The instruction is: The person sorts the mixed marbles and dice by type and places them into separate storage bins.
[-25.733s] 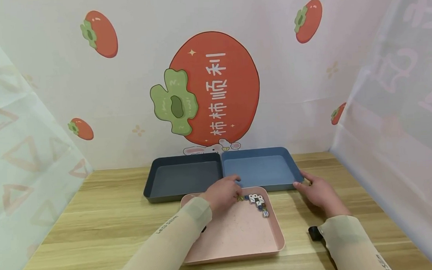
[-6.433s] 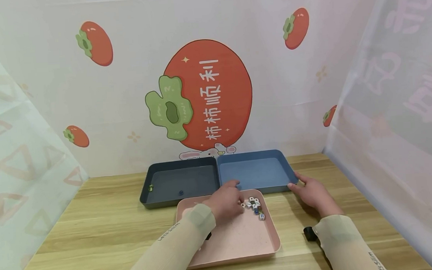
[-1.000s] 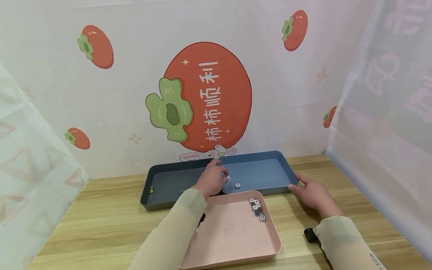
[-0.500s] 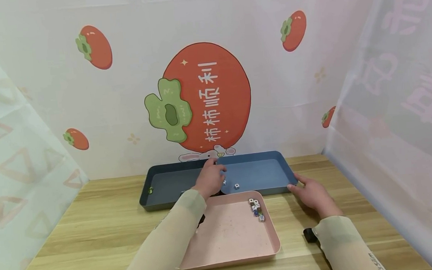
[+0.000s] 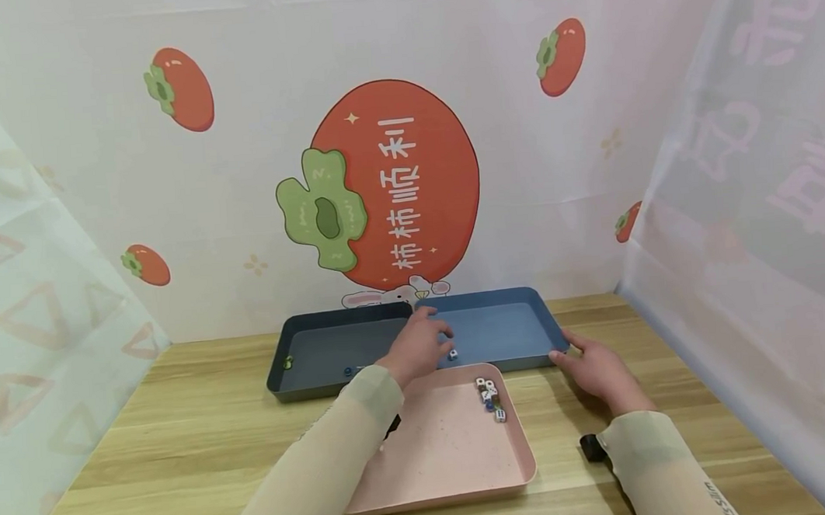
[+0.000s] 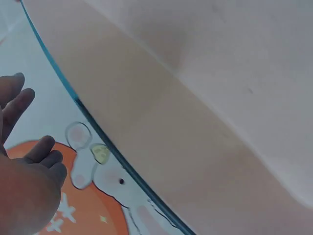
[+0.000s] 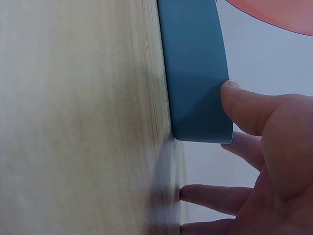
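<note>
My left hand [image 5: 419, 348] hovers over the left end of the blue tray [image 5: 509, 364], fingers apart and nothing visible between them. In the left wrist view the left hand [image 6: 29, 181] shows spread, loosely bent fingers. A white die [image 5: 453, 355] lies in the blue tray close beside the fingertips. The right hand [image 5: 596, 368] pinches the blue tray's right front corner; in the right wrist view the thumb [image 7: 239, 100] rests on its rim. In the pink tray [image 5: 439, 499], a cluster of small dice [image 5: 488, 393], white, blue and brownish, sits toward the back right.
The dark grey tray [image 5: 307, 393] stands left of the blue one, holding a yellow-green die [image 5: 288, 363] and a blue die [image 5: 348, 371]. Both stand behind the pink tray on a wooden table [image 5: 149, 450]. A printed cloth backdrop [image 5: 240, 181] rises behind.
Dice have come into both back trays, and the pink tray's cluster has shrunk. Over the last half second my left hand shifted right and slightly nearer. The right hand stays at the corner.
</note>
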Motion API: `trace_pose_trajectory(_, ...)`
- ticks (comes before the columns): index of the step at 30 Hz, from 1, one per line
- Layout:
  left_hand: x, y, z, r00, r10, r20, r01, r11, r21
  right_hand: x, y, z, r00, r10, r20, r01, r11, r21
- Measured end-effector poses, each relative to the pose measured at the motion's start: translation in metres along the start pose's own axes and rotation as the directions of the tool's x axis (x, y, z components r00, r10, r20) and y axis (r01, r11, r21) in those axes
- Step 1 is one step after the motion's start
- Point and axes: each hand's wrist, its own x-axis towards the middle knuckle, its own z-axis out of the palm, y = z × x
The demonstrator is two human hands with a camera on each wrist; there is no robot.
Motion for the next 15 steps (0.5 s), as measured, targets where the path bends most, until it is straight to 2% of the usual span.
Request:
trace_pose_trajectory(4,-0.003,0.012,0.005,0.999,0.034,0.028,-0.034,0.999,-0.011,0.0,0.0,0.001,1.0,0.001,0.0,-0.001,1.0,-0.002)
trace_pose_trajectory(6,-0.004,0.018,0.007,0.996,0.071,0.047,-0.071,0.997,-0.001,0.0,0.0,0.001,1.0,0.003,0.002,-0.003,1.0,-0.001)
trace_pose_trajectory(11,-0.007,0.03,0.012,0.979,0.179,0.098,-0.183,0.983,0.024,0.001,0.0,0.0,1.0,0.006,0.007,-0.006,1.0,-0.001)
trace_pose_trajectory(15,-0.009,0.035,0.019,0.967,0.211,0.141,-0.218,0.975,0.033,0.001,0.001,-0.001,1.0,0.001,0.008,-0.001,1.0,-0.006)
